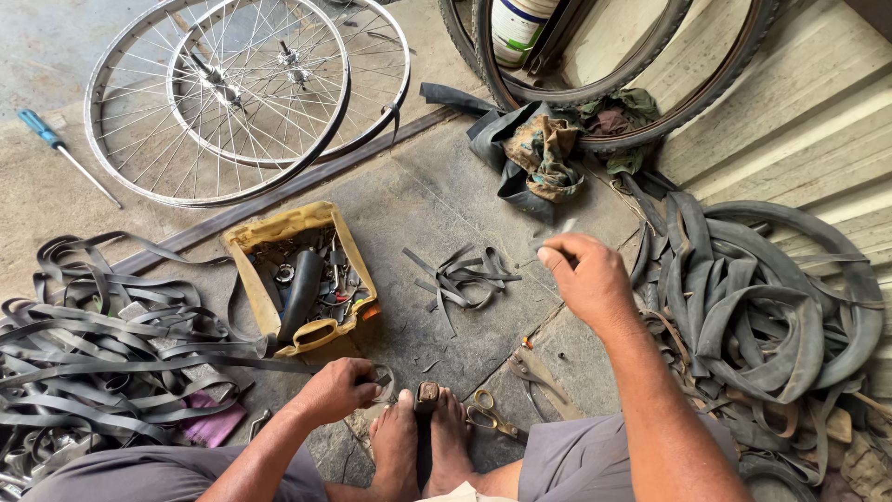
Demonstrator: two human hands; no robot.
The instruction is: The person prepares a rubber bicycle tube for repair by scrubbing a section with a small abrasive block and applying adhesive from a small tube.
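A person sits on a concrete workshop floor, bare feet pressed together around a dark strip of rubber that stands upright between them. The left hand is closed around a small ring-shaped metal piece just beside the left foot. The right hand is raised above the floor, fingers pinched together on something pale and thin; what it grips is too blurred to tell. A pair of scissors with brass-coloured handles lies on the floor just right of the feet. To the left spreads a tangle of grey rubber strips; to the right, a heap of old inner tubes. Between them, a worn yellow plastic tray holds small metal parts and a black saddle-like piece, with loose rubber offcuts near it. Farther off, two spoked bicycle rims lie overlapping, a blue-handled screwdriver beside them, and tyres lean by crumpled rags.
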